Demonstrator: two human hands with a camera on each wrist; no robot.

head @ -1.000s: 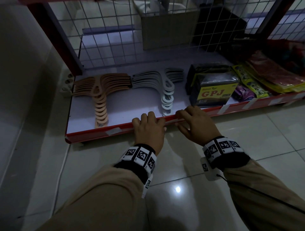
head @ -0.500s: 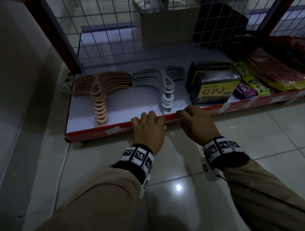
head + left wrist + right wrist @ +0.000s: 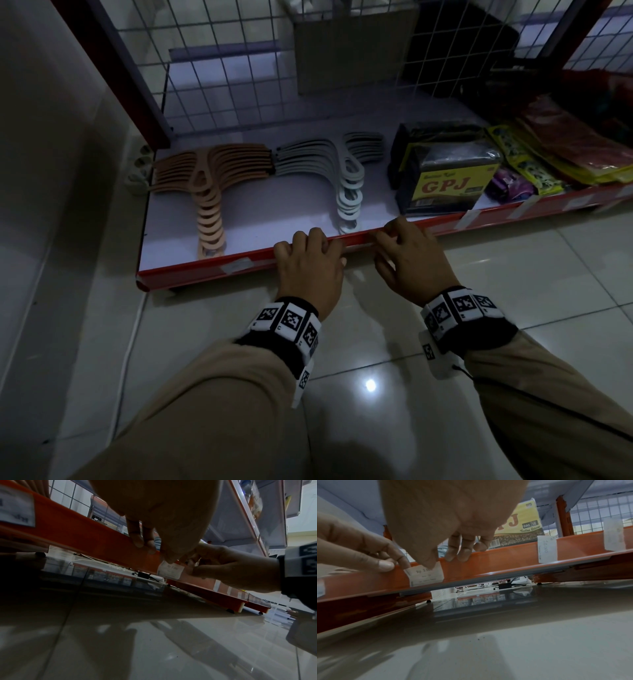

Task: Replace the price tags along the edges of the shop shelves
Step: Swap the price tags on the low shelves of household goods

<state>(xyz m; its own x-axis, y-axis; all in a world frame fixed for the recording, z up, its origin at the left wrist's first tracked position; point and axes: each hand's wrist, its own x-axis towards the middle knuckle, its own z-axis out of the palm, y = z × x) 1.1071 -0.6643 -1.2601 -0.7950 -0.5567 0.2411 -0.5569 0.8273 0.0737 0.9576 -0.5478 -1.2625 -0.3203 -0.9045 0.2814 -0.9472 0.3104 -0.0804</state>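
- Head view: the left hand point(image 3: 310, 265) and the right hand point(image 3: 409, 258) sit side by side on the red front edge of the bottom shelf point(image 3: 191, 269), fingers curled over its lip. Beyond the left fingertips lies a fan of grey hangers point(image 3: 346, 178), further left a fan of tan hangers point(image 3: 209, 192); beyond the right fingertips stands a dark GPJ pack point(image 3: 445, 181). The tag itself is hidden under the knuckles here.
- Left wrist view: the left hand's thumb point(image 3: 173, 547) presses the upper left corner of a white price tag point(image 3: 170, 570) against the shelf strip, its fingers point(image 3: 137, 539) hooked over the top of the lip. The right hand's fingertips meet the tag's right end (whether they pinch it or only press cannot be told here).
- Right wrist view: the tag, printed "Rp 3", lies slightly tilted on the strip, right under the right thumb point(image 3: 426, 559), which presses its top edge. The left thumb and forefinger touch its left end. Right of the fingers, another tag point(image 3: 547, 549) stands on the strip.
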